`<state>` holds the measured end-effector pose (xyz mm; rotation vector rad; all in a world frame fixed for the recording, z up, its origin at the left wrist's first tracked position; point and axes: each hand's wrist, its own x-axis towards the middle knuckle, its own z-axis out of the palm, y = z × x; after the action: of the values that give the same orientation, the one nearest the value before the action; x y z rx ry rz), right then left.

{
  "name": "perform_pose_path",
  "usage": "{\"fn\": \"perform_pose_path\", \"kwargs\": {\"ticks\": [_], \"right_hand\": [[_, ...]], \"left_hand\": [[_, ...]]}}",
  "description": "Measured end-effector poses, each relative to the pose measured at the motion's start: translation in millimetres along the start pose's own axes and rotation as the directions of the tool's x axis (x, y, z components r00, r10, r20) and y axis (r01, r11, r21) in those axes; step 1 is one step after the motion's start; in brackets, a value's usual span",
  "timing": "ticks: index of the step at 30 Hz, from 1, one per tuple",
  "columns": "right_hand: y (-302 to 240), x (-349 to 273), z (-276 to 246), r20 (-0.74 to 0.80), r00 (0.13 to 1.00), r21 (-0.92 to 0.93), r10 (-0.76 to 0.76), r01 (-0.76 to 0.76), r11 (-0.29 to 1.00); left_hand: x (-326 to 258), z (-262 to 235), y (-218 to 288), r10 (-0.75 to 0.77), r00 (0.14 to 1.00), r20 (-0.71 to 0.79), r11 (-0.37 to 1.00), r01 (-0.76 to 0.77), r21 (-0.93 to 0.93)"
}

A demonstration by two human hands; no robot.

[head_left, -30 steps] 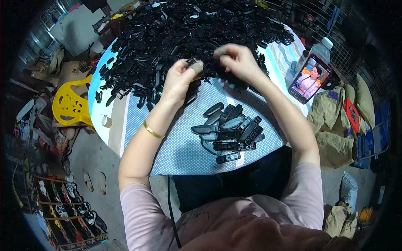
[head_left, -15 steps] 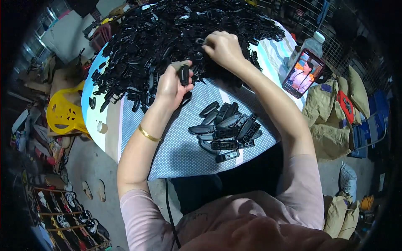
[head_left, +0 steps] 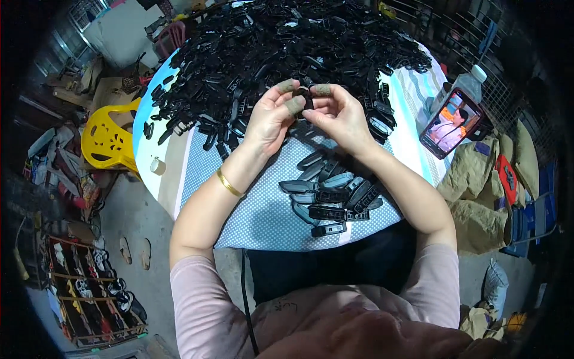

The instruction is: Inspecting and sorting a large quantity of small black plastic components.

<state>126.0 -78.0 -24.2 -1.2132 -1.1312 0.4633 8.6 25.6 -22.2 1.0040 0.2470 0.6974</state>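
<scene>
My left hand (head_left: pixel 270 119) and my right hand (head_left: pixel 345 119) meet over the near edge of a big heap of black plastic parts (head_left: pixel 239 54). Between their fingertips they pinch one small black plastic part (head_left: pixel 305 99), mostly covered by the fingers. Greyish-green covers wrap some fingertips on both hands. Closer to my body lies a smaller pile of longer black plastic pieces (head_left: pixel 335 194), some with slots showing along their sides. A gold bangle circles my left wrist.
The patterned tablecloth (head_left: pixel 251 224) covers a round table. A phone (head_left: pixel 451 124) showing a video leans by a clear bottle (head_left: pixel 472 84) at the right. A small cup (head_left: pixel 157 166) stands at the left edge, near a yellow plastic chair (head_left: pixel 110 137). Brown sacks (head_left: pixel 475 221) sit at the right.
My right hand has come back from the heap to meet my left hand. The left has moved up and right with the black part, and both now grip it. The view has shifted slightly.
</scene>
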Motion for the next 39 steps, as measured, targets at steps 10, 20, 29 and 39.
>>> {"fn": "perform_pose_path", "kwargs": {"ticks": [10,20,29,39], "right_hand": [[-5,-5,-9,0.008,0.962,-0.364,-0.272,0.256,0.896],[7,4,-17,0.219,0.976,-0.191,-0.015,0.058,0.980],[-2,-5,-11,0.151,0.976,-0.397,-0.159,0.207,0.894],[-14,21,-37,0.405,0.911,-0.529,-0.082,0.306,0.792]], "left_hand": [[-14,25,-1,0.296,0.955,0.028,0.796,-0.263,0.545],[-16,26,14,0.227,0.964,0.139,0.858,-0.265,0.439],[-16,22,20,0.076,0.968,0.238,0.890,-0.174,0.422],[-12,19,16,0.165,0.952,0.258,0.719,-0.295,0.629]]}}
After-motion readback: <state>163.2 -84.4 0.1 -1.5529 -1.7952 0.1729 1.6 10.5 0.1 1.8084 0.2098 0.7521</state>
